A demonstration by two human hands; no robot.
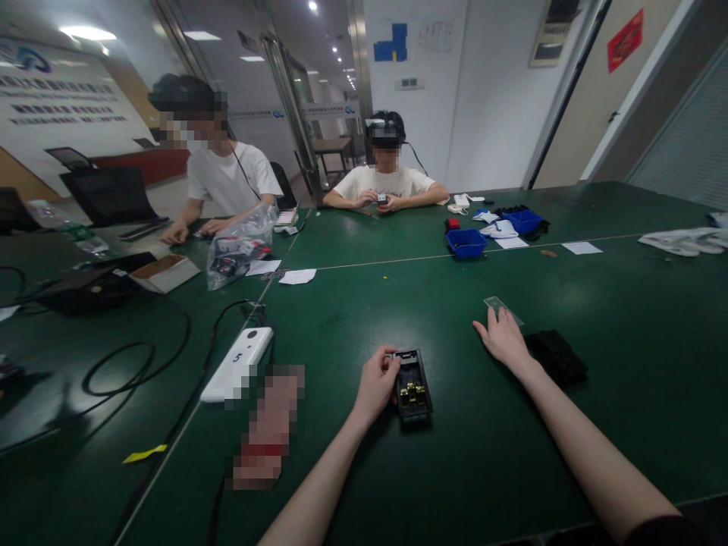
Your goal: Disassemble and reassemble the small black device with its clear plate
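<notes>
My left hand (378, 385) is closed on the left edge of a black rectangular case (415, 409), thumb over its rim. The case lies open side up, showing several shiny gold-coloured metal parts (412, 393) inside and a slot at its far end. Farther off to the right, my right hand (505, 339) rests with its fingers stretched out over a small clear flat plastic piece (494, 303). Its thumb stands apart to the left. What the fingertips do beneath is hard to see. A black fabric pouch (557, 356) lies just right of that wrist.
A white power strip (239, 364) and black cables lie to the left, with a clear plastic bag (242, 246) beyond. Blue trays (466, 243) stand at the back right. Two people sit across the green table (353, 318), one holding a small object.
</notes>
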